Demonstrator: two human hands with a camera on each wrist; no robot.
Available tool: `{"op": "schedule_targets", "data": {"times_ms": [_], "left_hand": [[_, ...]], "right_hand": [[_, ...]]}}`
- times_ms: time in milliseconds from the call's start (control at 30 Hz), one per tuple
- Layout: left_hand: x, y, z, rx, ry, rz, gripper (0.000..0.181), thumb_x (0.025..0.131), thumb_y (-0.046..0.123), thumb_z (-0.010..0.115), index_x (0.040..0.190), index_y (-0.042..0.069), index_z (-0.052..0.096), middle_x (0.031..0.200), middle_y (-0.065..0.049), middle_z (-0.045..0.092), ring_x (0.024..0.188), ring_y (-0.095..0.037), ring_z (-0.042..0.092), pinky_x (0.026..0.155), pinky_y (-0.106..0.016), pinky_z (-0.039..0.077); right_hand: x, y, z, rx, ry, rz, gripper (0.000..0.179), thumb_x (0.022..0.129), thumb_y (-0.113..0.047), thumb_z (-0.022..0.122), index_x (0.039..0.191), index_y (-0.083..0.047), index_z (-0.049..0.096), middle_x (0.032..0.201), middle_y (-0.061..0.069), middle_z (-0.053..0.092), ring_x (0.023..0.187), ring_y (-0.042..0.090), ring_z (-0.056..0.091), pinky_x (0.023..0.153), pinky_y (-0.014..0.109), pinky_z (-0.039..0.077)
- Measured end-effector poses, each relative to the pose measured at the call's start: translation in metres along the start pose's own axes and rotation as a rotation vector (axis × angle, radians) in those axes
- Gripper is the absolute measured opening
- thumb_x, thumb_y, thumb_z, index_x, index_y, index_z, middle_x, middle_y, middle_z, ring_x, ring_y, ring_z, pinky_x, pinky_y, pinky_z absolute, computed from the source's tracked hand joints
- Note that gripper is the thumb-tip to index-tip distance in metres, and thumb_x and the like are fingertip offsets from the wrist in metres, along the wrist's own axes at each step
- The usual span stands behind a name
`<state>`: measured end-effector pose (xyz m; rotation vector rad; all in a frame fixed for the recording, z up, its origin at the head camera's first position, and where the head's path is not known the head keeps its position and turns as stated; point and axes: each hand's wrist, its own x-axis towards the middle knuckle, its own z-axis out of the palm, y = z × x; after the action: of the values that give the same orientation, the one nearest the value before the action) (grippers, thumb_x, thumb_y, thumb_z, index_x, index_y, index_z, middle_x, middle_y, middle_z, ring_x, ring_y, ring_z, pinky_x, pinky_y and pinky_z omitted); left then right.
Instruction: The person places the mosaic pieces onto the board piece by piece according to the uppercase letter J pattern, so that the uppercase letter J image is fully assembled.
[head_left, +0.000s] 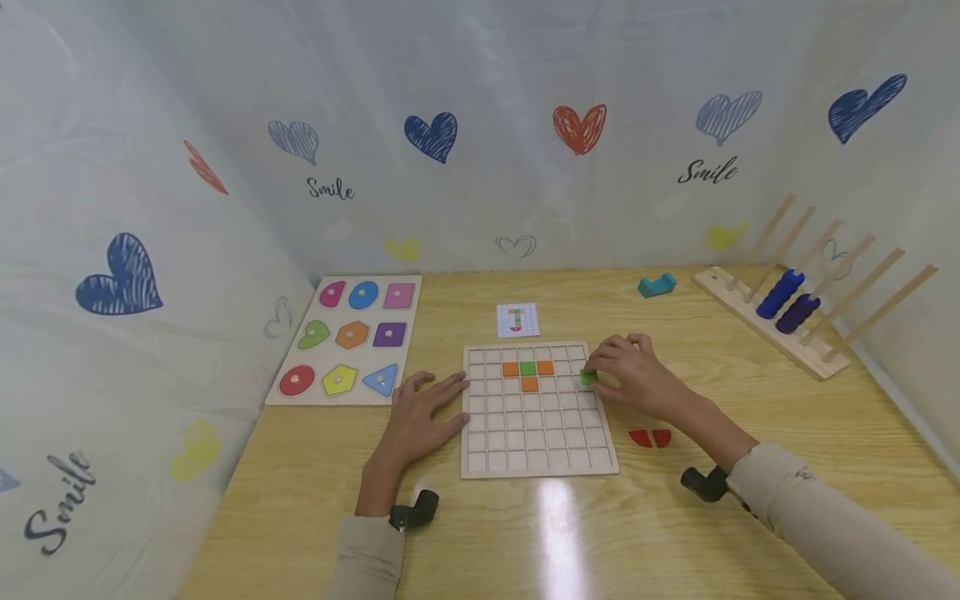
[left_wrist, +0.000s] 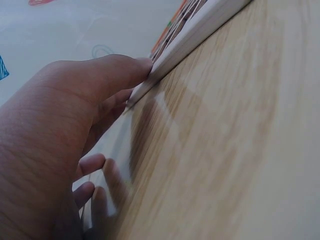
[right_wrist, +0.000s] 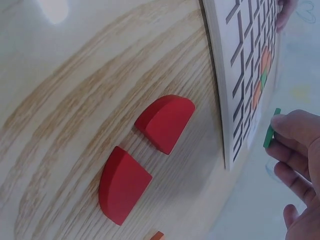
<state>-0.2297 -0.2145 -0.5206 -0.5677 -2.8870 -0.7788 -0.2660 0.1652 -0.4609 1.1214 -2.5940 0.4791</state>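
A white wooden grid board (head_left: 537, 433) lies on the table. Three orange tiles (head_left: 530, 384) and one green tile (head_left: 528, 367) sit in its upper cells, forming a small T. Thumb and fingertips of my left hand (head_left: 420, 421) touch the board's left edge; the left wrist view shows the thumb (left_wrist: 135, 67) against its side. Over the board's upper right edge, my right hand (head_left: 637, 379) pinches a green square tile (right_wrist: 272, 128) between thumb and fingers. Two red quarter-round pieces (right_wrist: 165, 124) lie on the table right of the board.
A pattern card (head_left: 517, 320) lies behind the board. At left is a shape puzzle (head_left: 342, 354) with knobbed pieces. A peg rack (head_left: 772, 323) with blue pieces stands at right, near a teal curved block (head_left: 657, 285). An orange piece (right_wrist: 157, 235) shows beyond the red ones.
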Motion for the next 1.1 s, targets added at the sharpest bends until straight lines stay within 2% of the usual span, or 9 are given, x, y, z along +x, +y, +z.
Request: {"op": "schedule_targets", "data": {"times_ms": [167, 433, 600, 800, 1100], "left_hand": [[0.0, 0.0, 0.0, -0.007, 0.019, 0.014, 0.054, 0.091, 0.049, 0.065, 0.142, 0.031, 0.059, 0.149, 0.018, 0.047, 0.136, -0.028, 0.034, 0.102, -0.053, 0.026], [-0.01, -0.002, 0.0, -0.007, 0.028, -0.002, 0.054, 0.09, 0.047, 0.067, 0.141, 0.03, 0.06, 0.148, 0.017, 0.049, 0.135, -0.03, 0.035, 0.101, -0.055, 0.026], [-0.005, -0.002, 0.0, -0.007, 0.03, 0.007, 0.054, 0.092, 0.049, 0.065, 0.142, 0.032, 0.058, 0.149, 0.02, 0.047, 0.136, -0.028, 0.033, 0.102, -0.053, 0.024], [-0.001, -0.001, 0.001, -0.016, 0.018, -0.007, 0.054, 0.09, 0.05, 0.065, 0.142, 0.033, 0.059, 0.149, 0.021, 0.046, 0.137, -0.028, 0.033, 0.103, -0.053, 0.024], [-0.001, 0.001, 0.0, -0.019, 0.011, -0.003, 0.054, 0.091, 0.049, 0.065, 0.142, 0.032, 0.058, 0.15, 0.02, 0.046, 0.137, -0.028, 0.033, 0.103, -0.053, 0.025]], "right_hand": [[0.001, -0.003, 0.002, 0.001, 0.011, -0.002, 0.02, 0.076, -0.007, 0.086, 0.093, -0.01, 0.076, 0.098, 0.003, 0.071, 0.1, 0.026, 0.058, 0.086, 0.052, 0.029], [0.004, -0.012, 0.011, 0.012, 0.0, -0.046, 0.022, 0.077, -0.01, 0.086, 0.096, -0.009, 0.076, 0.1, 0.002, 0.071, 0.102, 0.026, 0.057, 0.087, 0.054, 0.031], [0.007, -0.012, 0.01, -0.004, 0.024, -0.06, 0.021, 0.077, -0.009, 0.086, 0.095, -0.01, 0.076, 0.099, 0.002, 0.07, 0.102, 0.026, 0.057, 0.086, 0.054, 0.03], [0.009, -0.013, 0.009, 0.009, 0.014, -0.066, 0.021, 0.078, -0.009, 0.085, 0.096, -0.01, 0.077, 0.1, 0.002, 0.07, 0.103, 0.025, 0.056, 0.085, 0.052, 0.029], [0.011, -0.017, 0.012, 0.018, 0.016, -0.067, 0.018, 0.079, -0.01, 0.085, 0.095, -0.01, 0.076, 0.099, 0.002, 0.07, 0.101, 0.024, 0.056, 0.086, 0.054, 0.03]]}}
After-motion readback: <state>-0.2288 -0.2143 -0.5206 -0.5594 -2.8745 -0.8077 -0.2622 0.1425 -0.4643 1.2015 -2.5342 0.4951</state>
